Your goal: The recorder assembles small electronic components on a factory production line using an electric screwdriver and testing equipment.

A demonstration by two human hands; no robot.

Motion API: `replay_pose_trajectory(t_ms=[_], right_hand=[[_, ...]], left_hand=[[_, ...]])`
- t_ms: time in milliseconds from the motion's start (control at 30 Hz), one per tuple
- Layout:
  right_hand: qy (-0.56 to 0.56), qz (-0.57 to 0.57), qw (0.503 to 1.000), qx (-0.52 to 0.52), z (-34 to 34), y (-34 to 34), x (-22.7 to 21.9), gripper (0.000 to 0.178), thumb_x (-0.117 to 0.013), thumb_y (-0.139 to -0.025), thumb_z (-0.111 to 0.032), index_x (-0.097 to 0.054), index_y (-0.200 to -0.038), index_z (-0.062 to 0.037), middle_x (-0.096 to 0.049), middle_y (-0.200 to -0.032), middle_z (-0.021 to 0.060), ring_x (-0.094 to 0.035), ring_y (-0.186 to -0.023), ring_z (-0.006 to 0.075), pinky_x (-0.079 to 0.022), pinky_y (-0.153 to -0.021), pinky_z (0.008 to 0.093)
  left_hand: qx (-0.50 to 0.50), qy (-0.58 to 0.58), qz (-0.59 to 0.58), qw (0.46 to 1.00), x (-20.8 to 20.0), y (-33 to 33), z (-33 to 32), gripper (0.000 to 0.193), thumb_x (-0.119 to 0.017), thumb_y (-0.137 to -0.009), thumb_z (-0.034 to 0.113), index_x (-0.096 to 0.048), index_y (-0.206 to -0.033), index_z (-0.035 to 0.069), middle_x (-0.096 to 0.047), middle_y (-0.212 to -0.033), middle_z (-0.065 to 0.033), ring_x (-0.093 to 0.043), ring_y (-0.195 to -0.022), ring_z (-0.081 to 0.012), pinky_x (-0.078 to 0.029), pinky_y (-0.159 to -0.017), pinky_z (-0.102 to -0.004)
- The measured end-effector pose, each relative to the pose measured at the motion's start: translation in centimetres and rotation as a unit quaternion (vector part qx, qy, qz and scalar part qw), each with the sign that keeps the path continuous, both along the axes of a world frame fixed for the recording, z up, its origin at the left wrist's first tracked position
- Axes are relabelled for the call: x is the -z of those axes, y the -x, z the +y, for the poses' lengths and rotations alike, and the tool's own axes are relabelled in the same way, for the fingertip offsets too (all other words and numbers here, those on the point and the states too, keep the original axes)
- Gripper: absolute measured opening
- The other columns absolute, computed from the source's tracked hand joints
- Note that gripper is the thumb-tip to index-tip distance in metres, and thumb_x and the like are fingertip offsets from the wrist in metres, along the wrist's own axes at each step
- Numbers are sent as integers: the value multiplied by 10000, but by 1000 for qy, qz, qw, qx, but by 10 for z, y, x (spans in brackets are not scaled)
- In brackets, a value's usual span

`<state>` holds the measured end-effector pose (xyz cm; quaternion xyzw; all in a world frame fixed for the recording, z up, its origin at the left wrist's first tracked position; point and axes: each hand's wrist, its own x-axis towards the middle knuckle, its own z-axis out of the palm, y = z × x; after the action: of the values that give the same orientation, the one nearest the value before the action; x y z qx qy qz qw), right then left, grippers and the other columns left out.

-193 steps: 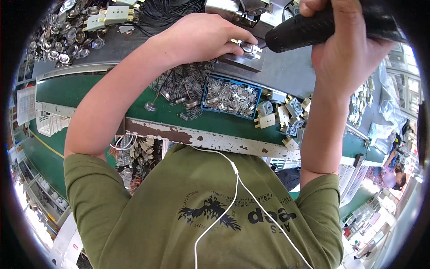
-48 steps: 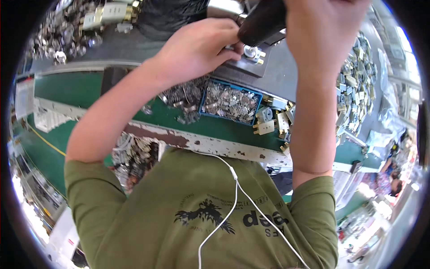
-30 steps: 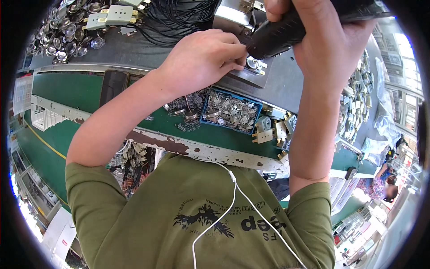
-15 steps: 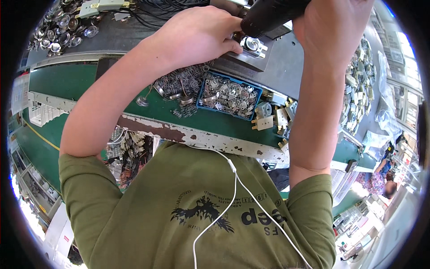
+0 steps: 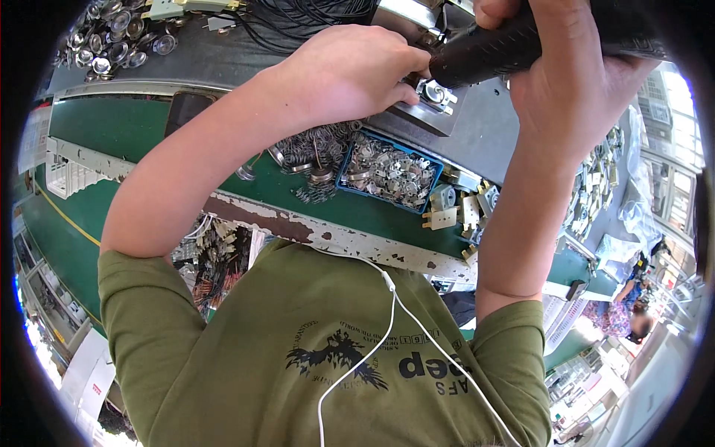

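My right hand (image 5: pixel 573 89) is wrapped round a thick black electric screwdriver (image 5: pixel 488 56), whose nose end points left. Beneath that nose sits a small switch-like part (image 5: pixel 436 95) with a round metal centre and prongs, on a grey metal block (image 5: pixel 432 119). My left hand (image 5: pixel 357 71) reaches in from the left, thumb and forefinger closed at the near-left side of this part. The screwdriver's tip is hidden, so I cannot tell whether it touches the part.
A blue tray (image 5: pixel 342 179) of small metal pieces stands near the bench edge, beside coiled springs (image 5: pixel 320 145) and pale pronged parts (image 5: pixel 445 217). Round metal cups (image 5: pixel 112 45) lie far left, black cables (image 5: pixel 298 18) behind. More pale parts pile up on the right. A person stands far right.
My right hand has tipped the screwdriver flatter and moved right and slightly down in view. The left hand still pinches at the part; the whole scene has shifted a little.
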<state>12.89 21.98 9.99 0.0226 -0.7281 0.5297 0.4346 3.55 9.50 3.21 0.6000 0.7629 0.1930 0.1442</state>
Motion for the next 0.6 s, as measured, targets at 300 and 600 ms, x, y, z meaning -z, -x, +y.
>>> replay_pose_trajectory(t_ms=[300, 600], right_hand=[[4, -11, 1000, -8, 2, 0, -2, 248, -743, -918, -137, -678, -1043, 67, -657, -698, 69, -604, -536, 122, -476, -513, 248], [5, -38, 999, 25, -3, -6, -6, 244, -754, -911, -120, -677, -1044, 69, -663, -712, 73, -615, -546, 125, -496, -511, 254]], left_hand=[[3, 11, 12, 1000, 0, -1, 1, 310, -722, -907, 311, -724, -1159, 130, -729, -961, -113, -715, -975, -304, -571, -844, -448], [3, 17, 25, 1000, -2, -3, 2, 314, -718, -914, 303, -716, -1174, 126, -722, -1023, -121, -715, -992, -299, -575, -858, -438]])
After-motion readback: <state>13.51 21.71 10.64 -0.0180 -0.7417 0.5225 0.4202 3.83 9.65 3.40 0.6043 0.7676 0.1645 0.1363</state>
